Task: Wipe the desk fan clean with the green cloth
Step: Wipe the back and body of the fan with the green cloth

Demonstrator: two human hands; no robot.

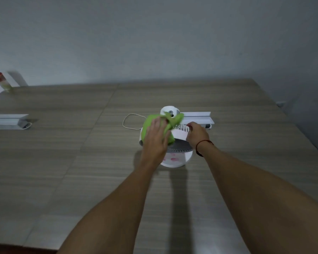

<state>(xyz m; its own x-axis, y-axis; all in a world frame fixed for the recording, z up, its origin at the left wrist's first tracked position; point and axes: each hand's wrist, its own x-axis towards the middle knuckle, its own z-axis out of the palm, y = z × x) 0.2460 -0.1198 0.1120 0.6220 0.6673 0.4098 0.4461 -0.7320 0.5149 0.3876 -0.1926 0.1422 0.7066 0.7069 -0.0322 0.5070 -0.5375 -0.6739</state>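
A small white desk fan (179, 133) stands in the middle of the wood-grain table, its dark grille facing me and its round base (176, 159) showing pink smudges. The green cloth (174, 121) is draped over the fan's top and left side. My left hand (155, 138) lies flat on the cloth and presses it against the housing. My right hand (197, 133) grips the fan's right rim, with a dark red cord around that wrist. The fan's motor hub (170, 110) sticks out behind the cloth.
A thin white cable (129, 121) loops on the table left of the fan. A white rail-shaped piece (198, 118) lies right behind the fan. A similar white piece (8, 121) sits at far left. A red-capped bottle (0, 81) stands at the back left by the wall.
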